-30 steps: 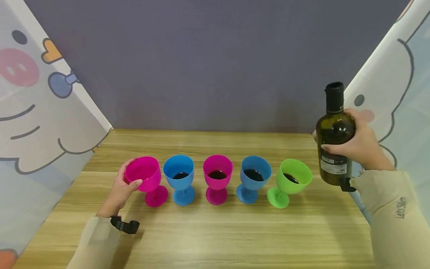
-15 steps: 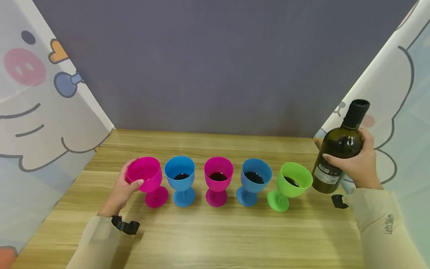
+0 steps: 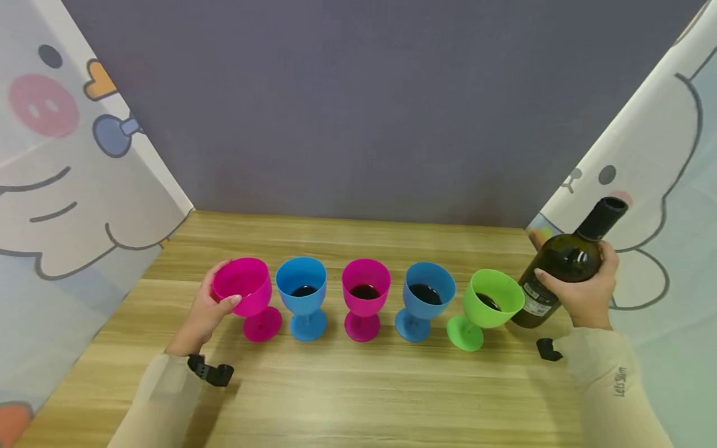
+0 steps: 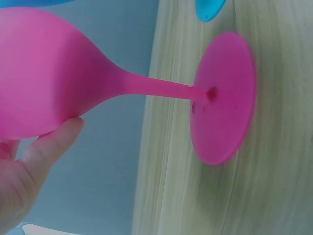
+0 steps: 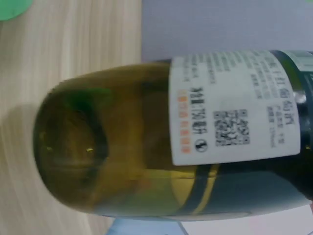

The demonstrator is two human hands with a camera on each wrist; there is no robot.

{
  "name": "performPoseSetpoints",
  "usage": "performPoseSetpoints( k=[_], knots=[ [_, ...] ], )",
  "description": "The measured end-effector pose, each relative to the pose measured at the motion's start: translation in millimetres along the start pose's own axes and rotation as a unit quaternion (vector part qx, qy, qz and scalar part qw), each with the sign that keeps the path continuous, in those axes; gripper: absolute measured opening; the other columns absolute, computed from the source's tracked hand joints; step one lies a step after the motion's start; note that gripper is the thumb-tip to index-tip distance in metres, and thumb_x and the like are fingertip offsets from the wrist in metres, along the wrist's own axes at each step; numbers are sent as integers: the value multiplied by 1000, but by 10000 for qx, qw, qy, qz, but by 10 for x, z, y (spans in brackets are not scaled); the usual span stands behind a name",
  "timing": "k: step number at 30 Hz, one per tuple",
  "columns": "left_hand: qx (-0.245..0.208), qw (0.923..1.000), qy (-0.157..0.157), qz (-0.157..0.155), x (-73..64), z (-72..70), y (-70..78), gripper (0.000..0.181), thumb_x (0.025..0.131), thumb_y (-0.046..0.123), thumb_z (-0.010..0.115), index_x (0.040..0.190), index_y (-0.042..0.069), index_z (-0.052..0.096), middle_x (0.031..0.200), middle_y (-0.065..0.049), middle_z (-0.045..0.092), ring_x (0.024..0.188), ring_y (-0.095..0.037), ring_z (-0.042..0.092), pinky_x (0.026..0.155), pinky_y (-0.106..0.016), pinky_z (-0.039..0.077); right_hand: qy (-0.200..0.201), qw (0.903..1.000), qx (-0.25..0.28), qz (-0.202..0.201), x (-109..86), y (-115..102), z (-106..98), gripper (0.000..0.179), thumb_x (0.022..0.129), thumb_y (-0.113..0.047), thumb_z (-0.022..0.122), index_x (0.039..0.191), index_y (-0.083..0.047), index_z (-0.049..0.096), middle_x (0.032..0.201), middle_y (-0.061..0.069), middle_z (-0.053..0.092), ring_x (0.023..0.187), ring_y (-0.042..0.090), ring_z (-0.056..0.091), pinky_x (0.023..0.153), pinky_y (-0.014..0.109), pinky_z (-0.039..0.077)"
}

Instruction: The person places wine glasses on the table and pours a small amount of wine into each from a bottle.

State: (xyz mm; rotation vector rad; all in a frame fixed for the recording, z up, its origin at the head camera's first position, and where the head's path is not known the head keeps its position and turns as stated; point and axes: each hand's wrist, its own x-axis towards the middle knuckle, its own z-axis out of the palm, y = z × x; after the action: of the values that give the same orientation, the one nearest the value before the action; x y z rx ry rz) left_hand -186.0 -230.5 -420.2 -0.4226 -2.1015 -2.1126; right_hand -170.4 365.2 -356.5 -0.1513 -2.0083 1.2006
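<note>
At the left end of a row of plastic goblets, my left hand (image 3: pixel 203 311) grips the bowl of a pink goblet (image 3: pixel 244 285), thumb on the near side. Its pink foot (image 4: pixel 222 98) is on the table in the left wrist view. No dark liquid shows in this goblet. At the right end, my right hand (image 3: pixel 589 292) holds a dark green wine bottle (image 3: pixel 568 256) around its body, neck leaning right and away. A white label (image 5: pixel 234 107) faces the right wrist camera. The bottle's base is close beside the green goblet (image 3: pixel 494 298); whether it touches the table I cannot tell.
Between the hands stand a blue goblet (image 3: pixel 301 286), a second pink goblet (image 3: pixel 366 287) and another blue goblet (image 3: pixel 429 291), each with dark liquid inside, as has the green one. Behind the wooden table (image 3: pixel 358 398) rises a grey panel (image 3: pixel 358 112); cartoon-printed sheets flank both sides.
My right hand has lowered the bottle and brought it left, towards the green goblet. From nearly upright, the bottle now leans with its neck to the right. My left hand keeps its grip.
</note>
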Motion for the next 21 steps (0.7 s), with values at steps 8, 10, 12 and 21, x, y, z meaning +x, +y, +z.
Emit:
performPoseSetpoints(
  k=[8, 10, 12, 21],
  knots=[
    [80, 9999, 39, -50, 3, -1, -3, 63, 84, -9, 55, 137, 19, 38, 116, 4, 47, 98, -6, 53, 68, -18, 54, 652, 9959, 382, -507, -58, 195, 141, 86, 52, 2, 77, 132, -4, 46, 120, -13, 44, 108, 3, 45, 95, 19, 32],
    [77, 9999, 49, -55, 6, 0, -7, 63, 84, -10, 55, 138, 18, 37, 116, 4, 47, 98, -7, 53, 68, -18, 53, 744, 9938, 605, -567, -66, 220, 161, 86, 51, 2, 77, 131, -1, 45, 120, -11, 45, 110, 5, 45, 97, 20, 32],
    [54, 9999, 37, -77, 10, 5, -10, 63, 84, -10, 55, 138, 16, 36, 116, 4, 47, 98, -7, 53, 69, -18, 53, 776, 9929, 727, -531, -73, 244, 163, 86, 51, 4, 76, 131, -2, 45, 121, -10, 46, 111, 7, 45, 98, 21, 32],
    [117, 9998, 55, -144, 13, 8, 6, 63, 84, -10, 54, 137, 19, 37, 117, 1, 46, 98, -8, 53, 69, -18, 53, 808, 9938, 621, -443, -92, 393, 151, 86, 50, 5, 76, 130, -4, 46, 118, -14, 49, 109, 5, 47, 97, 20, 32]
  ],
)
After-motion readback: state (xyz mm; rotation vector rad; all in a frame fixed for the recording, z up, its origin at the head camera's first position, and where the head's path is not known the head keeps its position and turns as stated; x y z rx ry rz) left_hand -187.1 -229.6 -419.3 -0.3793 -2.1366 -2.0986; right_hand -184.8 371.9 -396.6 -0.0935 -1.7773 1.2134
